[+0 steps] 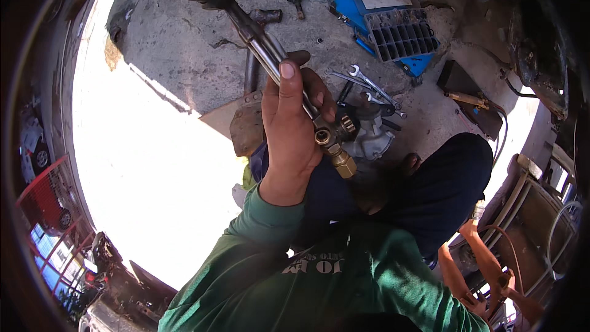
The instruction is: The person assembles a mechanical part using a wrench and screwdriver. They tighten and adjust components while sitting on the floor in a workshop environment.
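Note:
My left hand [287, 126] is closed around the metal tubes of what looks like a gas torch [265, 52], held up in front of me. The dark, angled end points to the far left. At the near end, below my fingers, are brass fittings [342, 160] and a ribbed dark knob [349, 124]. My thumb lies along the tubes, and the fingers wrap round from the right. I cannot make out my right hand; deep shadow covers the area by my bent knee. Beyond the fittings, a grey metal casting [372, 138] sits on the floor.
Several wrenches [375, 86] lie ahead on the concrete floor [178, 43]. A blue case with a compartment tray [402, 37] stands farther right. A hammer [253, 64] lies behind the torch. A wooden-handled tool [467, 99] is at right. Another person's bare limbs [485, 264] seemingly show lower right.

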Demonstrator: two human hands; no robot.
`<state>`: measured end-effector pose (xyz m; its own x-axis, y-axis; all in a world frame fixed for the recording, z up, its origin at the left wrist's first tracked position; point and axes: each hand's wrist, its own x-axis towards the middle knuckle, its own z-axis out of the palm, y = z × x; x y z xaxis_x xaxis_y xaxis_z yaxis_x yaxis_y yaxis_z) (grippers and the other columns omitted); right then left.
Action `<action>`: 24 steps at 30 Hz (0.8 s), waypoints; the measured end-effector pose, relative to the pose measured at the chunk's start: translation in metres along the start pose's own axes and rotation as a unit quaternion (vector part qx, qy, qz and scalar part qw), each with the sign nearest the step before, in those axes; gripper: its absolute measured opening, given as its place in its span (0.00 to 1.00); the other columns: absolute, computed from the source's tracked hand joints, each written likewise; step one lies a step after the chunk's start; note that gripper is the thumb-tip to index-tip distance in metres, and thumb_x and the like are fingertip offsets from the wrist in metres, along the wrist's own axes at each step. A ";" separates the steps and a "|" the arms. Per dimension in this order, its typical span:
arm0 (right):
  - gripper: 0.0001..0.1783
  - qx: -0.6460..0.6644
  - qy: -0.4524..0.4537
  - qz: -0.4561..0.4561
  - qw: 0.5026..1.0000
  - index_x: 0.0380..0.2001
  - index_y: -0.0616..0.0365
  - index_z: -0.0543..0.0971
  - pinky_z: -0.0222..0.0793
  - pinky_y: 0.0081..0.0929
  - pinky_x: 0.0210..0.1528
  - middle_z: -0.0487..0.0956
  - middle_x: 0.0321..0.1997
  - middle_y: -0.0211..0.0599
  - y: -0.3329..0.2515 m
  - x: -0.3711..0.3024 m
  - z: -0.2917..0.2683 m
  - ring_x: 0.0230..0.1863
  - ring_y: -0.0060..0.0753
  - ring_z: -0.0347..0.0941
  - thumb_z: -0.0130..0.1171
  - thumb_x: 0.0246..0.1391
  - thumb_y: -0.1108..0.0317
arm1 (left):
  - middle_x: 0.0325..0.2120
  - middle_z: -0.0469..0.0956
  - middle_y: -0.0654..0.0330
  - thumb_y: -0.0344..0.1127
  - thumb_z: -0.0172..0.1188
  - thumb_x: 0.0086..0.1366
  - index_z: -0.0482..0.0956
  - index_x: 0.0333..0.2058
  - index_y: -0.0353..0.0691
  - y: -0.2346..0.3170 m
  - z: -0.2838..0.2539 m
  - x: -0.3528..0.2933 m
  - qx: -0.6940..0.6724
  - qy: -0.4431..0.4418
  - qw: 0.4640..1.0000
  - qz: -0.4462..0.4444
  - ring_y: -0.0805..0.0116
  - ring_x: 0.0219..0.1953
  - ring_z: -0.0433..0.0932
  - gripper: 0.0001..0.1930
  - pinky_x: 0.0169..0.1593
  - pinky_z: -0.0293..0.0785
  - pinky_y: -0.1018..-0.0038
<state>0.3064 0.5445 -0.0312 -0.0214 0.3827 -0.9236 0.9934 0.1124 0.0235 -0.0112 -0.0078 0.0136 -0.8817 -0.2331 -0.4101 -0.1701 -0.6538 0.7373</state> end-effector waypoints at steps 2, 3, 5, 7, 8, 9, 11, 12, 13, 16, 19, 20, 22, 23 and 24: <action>0.17 -0.010 0.019 -0.031 0.999 0.31 0.54 0.76 0.58 0.26 0.23 0.73 0.21 0.28 -0.020 -0.008 -0.014 0.21 0.23 0.66 0.51 0.66 0.53 | 0.22 0.66 0.65 0.56 0.50 0.75 0.69 0.52 0.37 -0.003 -0.003 0.003 0.012 0.020 1.000 0.004 0.73 0.20 0.67 0.25 0.24 0.64 0.77; 0.17 -0.017 0.019 -0.047 0.999 0.31 0.54 0.76 0.58 0.26 0.24 0.73 0.21 0.28 -0.033 -0.008 -0.014 0.21 0.23 0.66 0.51 0.66 0.53 | 0.22 0.66 0.65 0.56 0.50 0.75 0.69 0.51 0.37 -0.004 -0.003 0.004 0.018 0.028 0.999 0.004 0.73 0.20 0.67 0.25 0.24 0.64 0.77; 0.17 -0.020 0.031 -0.073 0.997 0.32 0.55 0.76 0.59 0.26 0.24 0.73 0.22 0.28 -0.046 -0.015 -0.021 0.22 0.23 0.66 0.50 0.67 0.53 | 0.22 0.67 0.64 0.55 0.52 0.74 0.69 0.52 0.37 -0.003 0.000 0.004 0.018 0.029 0.999 0.001 0.73 0.19 0.69 0.25 0.23 0.65 0.76; 0.18 -0.028 0.035 -0.105 0.994 0.32 0.55 0.75 0.59 0.26 0.25 0.72 0.22 0.28 -0.064 -0.019 -0.025 0.23 0.23 0.66 0.50 0.67 0.52 | 0.22 0.67 0.64 0.55 0.53 0.74 0.69 0.52 0.37 -0.003 0.001 0.005 0.026 0.033 0.999 0.006 0.73 0.19 0.69 0.25 0.22 0.66 0.76; 0.18 -0.032 0.042 -0.117 0.992 0.33 0.56 0.75 0.59 0.26 0.25 0.72 0.22 0.28 -0.070 -0.020 -0.026 0.23 0.23 0.66 0.49 0.67 0.52 | 0.22 0.67 0.64 0.56 0.51 0.74 0.69 0.52 0.37 -0.003 0.001 0.003 0.034 0.033 0.999 0.011 0.73 0.19 0.69 0.25 0.23 0.66 0.77; 0.18 -0.033 0.046 -0.131 0.990 0.33 0.56 0.75 0.60 0.26 0.26 0.72 0.22 0.28 -0.077 -0.022 -0.027 0.23 0.23 0.67 0.49 0.68 0.52 | 0.22 0.67 0.64 0.57 0.50 0.74 0.69 0.52 0.37 -0.001 0.001 0.004 0.047 0.041 0.998 0.014 0.73 0.19 0.69 0.26 0.23 0.66 0.77; 0.19 -0.040 0.053 -0.163 0.984 0.34 0.56 0.75 0.60 0.26 0.26 0.72 0.22 0.29 -0.093 -0.022 -0.029 0.24 0.22 0.67 0.49 0.68 0.52 | 0.22 0.67 0.65 0.59 0.48 0.75 0.70 0.52 0.37 0.003 0.001 0.003 0.076 0.057 0.995 0.019 0.74 0.19 0.69 0.27 0.23 0.66 0.77; 0.19 -0.042 0.057 -0.176 0.982 0.34 0.57 0.75 0.60 0.26 0.26 0.72 0.22 0.29 -0.097 -0.024 -0.029 0.24 0.22 0.67 0.49 0.68 0.52 | 0.23 0.67 0.65 0.59 0.46 0.75 0.70 0.52 0.37 0.003 0.001 0.003 0.063 0.055 0.996 0.023 0.74 0.19 0.69 0.28 0.23 0.66 0.77; 0.19 -0.041 0.060 -0.192 0.979 0.34 0.57 0.75 0.61 0.26 0.27 0.72 0.22 0.29 -0.101 -0.024 -0.028 0.24 0.22 0.67 0.48 0.69 0.52 | 0.23 0.68 0.65 0.60 0.44 0.75 0.70 0.52 0.37 0.003 0.001 0.003 0.051 0.053 0.997 0.027 0.74 0.19 0.68 0.28 0.23 0.66 0.77; 0.20 -0.052 0.046 -0.248 0.966 0.35 0.58 0.74 0.61 0.26 0.28 0.72 0.23 0.29 -0.131 -0.023 -0.018 0.25 0.22 0.68 0.48 0.69 0.51 | 0.24 0.69 0.64 0.60 0.40 0.77 0.70 0.53 0.37 0.010 0.002 -0.005 -0.001 0.098 0.995 0.031 0.74 0.19 0.68 0.29 0.22 0.67 0.78; 0.21 -0.033 0.084 -0.316 0.944 0.36 0.59 0.74 0.62 0.26 0.29 0.71 0.23 0.29 -0.144 -0.046 -0.009 0.26 0.22 0.68 0.47 0.70 0.51 | 0.26 0.71 0.64 0.58 0.34 0.78 0.69 0.53 0.40 0.004 -0.003 -0.005 -0.091 0.018 0.996 0.012 0.74 0.19 0.69 0.27 0.23 0.70 0.78; 0.21 -0.036 0.088 -0.344 0.934 0.36 0.59 0.74 0.62 0.26 0.29 0.71 0.23 0.29 -0.158 -0.054 -0.005 0.26 0.22 0.68 0.47 0.70 0.50 | 0.27 0.72 0.63 0.57 0.35 0.79 0.69 0.54 0.41 0.006 -0.004 -0.007 -0.063 0.049 0.996 0.028 0.74 0.20 0.70 0.26 0.23 0.71 0.78; 0.21 -0.028 0.103 -0.392 0.914 0.37 0.60 0.73 0.63 0.26 0.30 0.71 0.23 0.30 -0.179 -0.069 0.001 0.26 0.22 0.68 0.46 0.71 0.50 | 0.27 0.72 0.63 0.55 0.36 0.79 0.68 0.56 0.43 0.002 -0.005 -0.005 -0.039 0.052 0.997 0.048 0.74 0.23 0.72 0.23 0.25 0.74 0.77; 0.22 -0.028 0.094 -0.423 0.901 0.37 0.60 0.73 0.63 0.26 0.30 0.71 0.23 0.30 -0.199 -0.071 0.005 0.27 0.22 0.69 0.46 0.71 0.50 | 0.27 0.72 0.63 0.53 0.37 0.79 0.67 0.57 0.44 0.002 -0.007 -0.007 -0.040 0.041 0.996 0.065 0.73 0.24 0.73 0.22 0.26 0.75 0.77; 0.22 -0.025 0.088 -0.453 0.887 0.37 0.60 0.73 0.63 0.26 0.30 0.71 0.23 0.30 -0.214 -0.076 0.008 0.27 0.21 0.69 0.46 0.71 0.50 | 0.27 0.71 0.63 0.52 0.39 0.79 0.67 0.58 0.43 0.004 -0.001 -0.010 -0.035 0.034 0.996 0.075 0.74 0.25 0.73 0.22 0.27 0.74 0.78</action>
<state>0.0964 0.4838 0.0305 -0.8299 0.2506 -0.4985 0.5532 0.4853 -0.6771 -0.0024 -0.0082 0.0202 -0.8630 -0.3779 -0.3351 -0.0056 -0.6562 0.7545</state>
